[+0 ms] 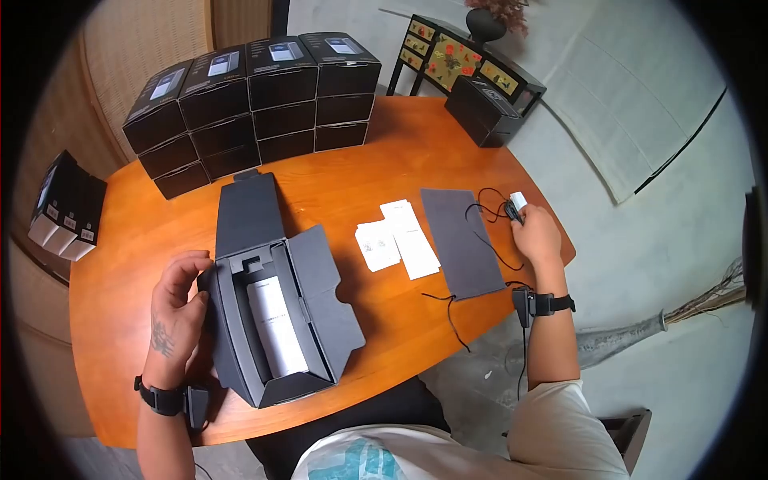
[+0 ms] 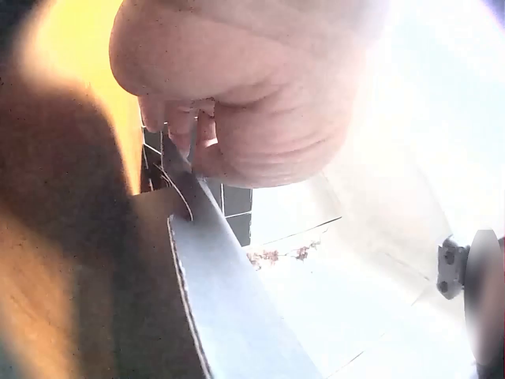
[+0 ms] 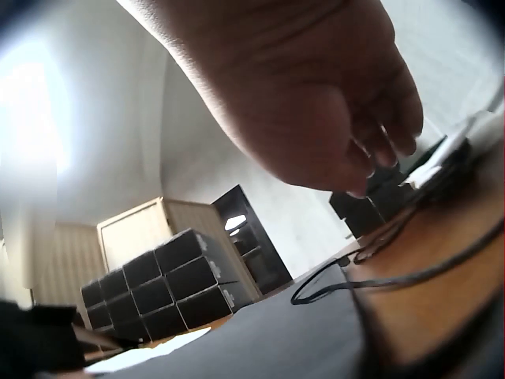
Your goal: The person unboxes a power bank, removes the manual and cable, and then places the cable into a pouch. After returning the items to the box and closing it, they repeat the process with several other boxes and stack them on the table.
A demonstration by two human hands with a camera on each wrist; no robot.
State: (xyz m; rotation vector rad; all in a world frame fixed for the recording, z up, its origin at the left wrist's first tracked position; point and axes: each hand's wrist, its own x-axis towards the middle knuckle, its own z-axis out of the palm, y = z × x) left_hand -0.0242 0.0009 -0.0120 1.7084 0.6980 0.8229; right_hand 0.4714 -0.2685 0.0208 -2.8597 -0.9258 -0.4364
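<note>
An open black cardboard box [image 1: 232, 336] stands at the table's near edge with its lid and side flap folded out. A white printed sheet or slip [image 1: 274, 324] lies in its long recess. My left hand [image 1: 176, 308] holds the box's left side, its thumb near the upper edge; the left wrist view shows the fingers by a grey board edge [image 2: 229, 276]. At the table's right, my right hand [image 1: 538, 238] grips a bundled black cable [image 1: 513, 210] with a white piece [image 1: 518, 199] on it. Beside it lies a flat dark grey drawstring pouch [image 1: 464, 244].
White paper leaflets [image 1: 412, 240] lie between box and pouch. Stacked black boxes [image 1: 280, 100] line the table's back left. Smaller boxes [image 1: 68, 208] stand at the left edge, another black box [image 1: 480, 112] at the back right. Loose cords [image 1: 460, 328] trail off the pouch's near end.
</note>
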